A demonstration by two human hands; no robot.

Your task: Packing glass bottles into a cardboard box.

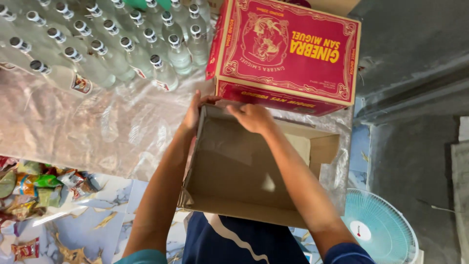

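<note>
An open brown cardboard box (234, 181) lies in front of me on a table covered with clear plastic sheet. My left hand (194, 112) grips the box's far left corner, thumb on the outer wall. Reaching over the far edge, my right hand (252, 117) presses its fingers on the far wall from inside. The box looks empty inside. A closed red printed carton (286, 54) stands just beyond the box, nearly touching it.
Several clear glass bottles with metal caps (112, 49) stand in rows at the far left. Colourful snack packets (34, 188) lie at the left on a marbled surface. A light blue fan (378, 227) sits at the lower right beside a grey floor.
</note>
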